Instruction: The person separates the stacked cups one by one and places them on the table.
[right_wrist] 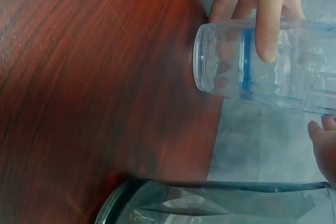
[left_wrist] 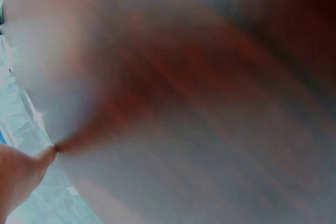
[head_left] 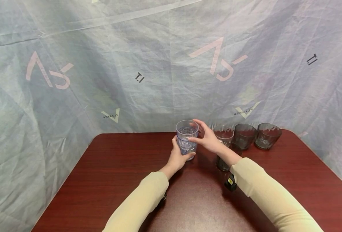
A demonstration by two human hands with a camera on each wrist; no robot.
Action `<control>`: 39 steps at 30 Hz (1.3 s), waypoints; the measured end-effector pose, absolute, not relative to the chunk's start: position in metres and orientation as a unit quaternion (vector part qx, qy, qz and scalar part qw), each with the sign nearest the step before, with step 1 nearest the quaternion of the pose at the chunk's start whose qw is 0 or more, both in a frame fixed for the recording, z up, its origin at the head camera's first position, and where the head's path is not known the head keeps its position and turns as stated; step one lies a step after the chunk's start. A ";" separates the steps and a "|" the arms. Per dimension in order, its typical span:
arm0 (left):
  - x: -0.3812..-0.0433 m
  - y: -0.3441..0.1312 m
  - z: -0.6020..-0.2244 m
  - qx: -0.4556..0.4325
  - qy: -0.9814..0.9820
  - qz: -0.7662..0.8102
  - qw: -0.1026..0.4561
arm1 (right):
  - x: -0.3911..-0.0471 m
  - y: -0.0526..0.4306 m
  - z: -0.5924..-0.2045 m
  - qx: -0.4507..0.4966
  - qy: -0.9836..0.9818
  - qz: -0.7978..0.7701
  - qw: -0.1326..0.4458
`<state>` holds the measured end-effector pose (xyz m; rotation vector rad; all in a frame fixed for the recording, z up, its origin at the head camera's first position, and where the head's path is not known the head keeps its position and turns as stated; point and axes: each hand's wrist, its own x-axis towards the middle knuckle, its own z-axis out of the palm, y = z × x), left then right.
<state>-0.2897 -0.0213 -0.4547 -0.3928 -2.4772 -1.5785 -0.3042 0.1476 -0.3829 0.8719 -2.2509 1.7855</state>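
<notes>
A stack of clear glasses [head_left: 187, 146] with blue bands stands upright between my hands near the table's back edge. My left hand [head_left: 176, 158] grips the lower part, its thumb across the front. Around the upper glass [head_left: 185, 124] my right hand [head_left: 208, 139] has its thumb in front and fingers behind. In the right wrist view the clear stack [right_wrist: 226, 59] appears sideways, with my left hand [right_wrist: 268, 3] wrapped over it and part of my right hand [right_wrist: 326, 150] at the edge. The left wrist view is mostly blurred, with a thumb [left_wrist: 26, 174] at its left edge.
Right of the stack stand a clear glass [head_left: 223, 132] and two dark tinted glasses, one middle [head_left: 245, 137] and one far right [head_left: 267, 137]. Another dark glass [head_left: 223, 163] is partly hidden by my right forearm. A grey printed cloth [head_left: 159, 64] hangs behind the red-brown table [head_left: 115, 180].
</notes>
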 end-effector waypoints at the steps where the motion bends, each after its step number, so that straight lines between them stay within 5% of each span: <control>1: -0.290 -0.021 -0.455 -0.131 -0.833 -0.530 0.088 | -0.304 0.147 -0.383 0.291 -0.746 0.595 0.071; 39: -0.291 -0.022 -0.456 -0.130 -0.832 -0.533 0.083 | -0.296 0.140 -0.370 0.270 -0.696 0.653 0.124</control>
